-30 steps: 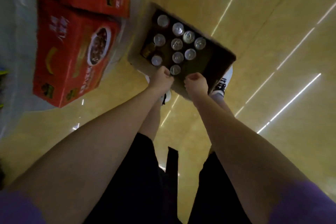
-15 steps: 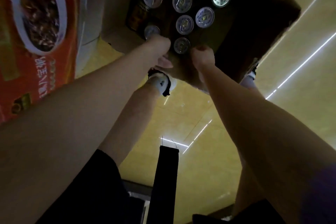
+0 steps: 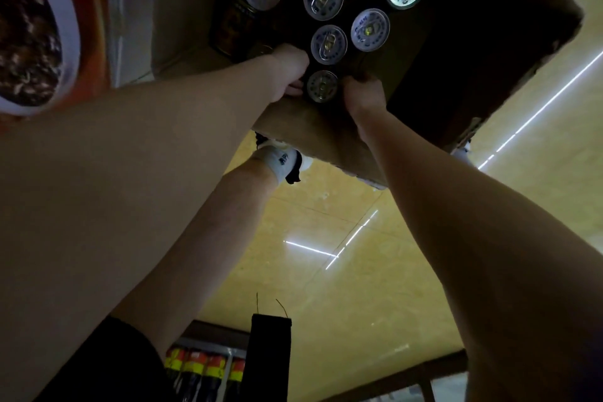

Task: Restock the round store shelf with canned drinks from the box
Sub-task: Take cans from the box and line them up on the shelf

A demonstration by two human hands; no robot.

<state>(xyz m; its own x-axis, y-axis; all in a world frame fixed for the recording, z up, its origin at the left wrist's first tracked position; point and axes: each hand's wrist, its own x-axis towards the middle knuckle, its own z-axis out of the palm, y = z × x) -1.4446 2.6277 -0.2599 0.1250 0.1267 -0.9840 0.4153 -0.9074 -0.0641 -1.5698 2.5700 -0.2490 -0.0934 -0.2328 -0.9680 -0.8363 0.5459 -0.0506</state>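
While both hands grip the brown cardboard box [image 3: 313, 137] at its near edge, the left hand [image 3: 288, 73] and right hand [image 3: 363, 98] should lift evenly, keeping the silver-topped drink cans [image 3: 328, 44] upright.

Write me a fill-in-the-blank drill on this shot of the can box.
1. The cans stand in a ____ box.
2. The left hand and right hand both reach into the ____.
3. The box sits on a ____ floor.

Missing words: cardboard; box; yellow
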